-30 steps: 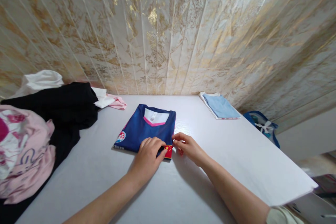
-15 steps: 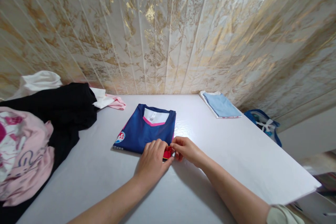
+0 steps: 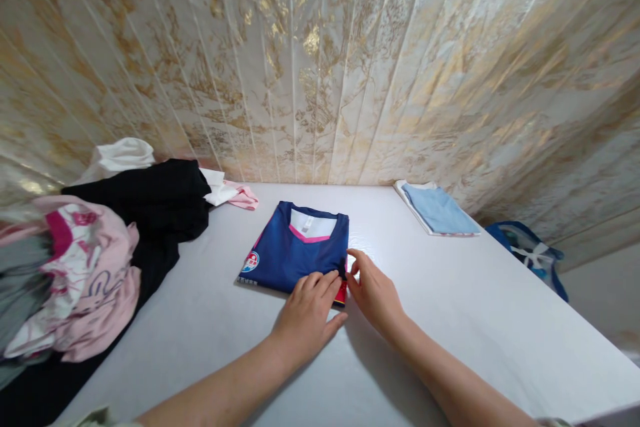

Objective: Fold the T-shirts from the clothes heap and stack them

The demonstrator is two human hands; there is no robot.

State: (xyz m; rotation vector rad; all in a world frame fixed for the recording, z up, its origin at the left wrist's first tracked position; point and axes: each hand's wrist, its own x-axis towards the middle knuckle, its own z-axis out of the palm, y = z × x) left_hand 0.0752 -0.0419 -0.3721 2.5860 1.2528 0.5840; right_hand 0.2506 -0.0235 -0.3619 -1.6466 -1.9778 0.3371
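A folded navy blue T-shirt lies on the white table, its pink-trimmed neckline facing away from me. A round red-and-white badge shows near its left front corner, and a red patch shows at the right front corner. My left hand rests on the shirt's front edge, fingers laid flat and thumb spread on the table side. Beside the right edge is my right hand, its index finger and thumb parted and their tips at the fabric. Its other fingers are curled and partly hidden.
A heap of clothes stands on the left, with black fabric and a pink printed garment. Folded light blue cloth lies at the back right. A blue-edged clear bag sits past the table's right edge. Behind is a gold-patterned curtain.
My right fingers have parted from their pinch at the shirt's front right corner and shifted slightly up its right edge. My left hand has flattened. The view has turned left.
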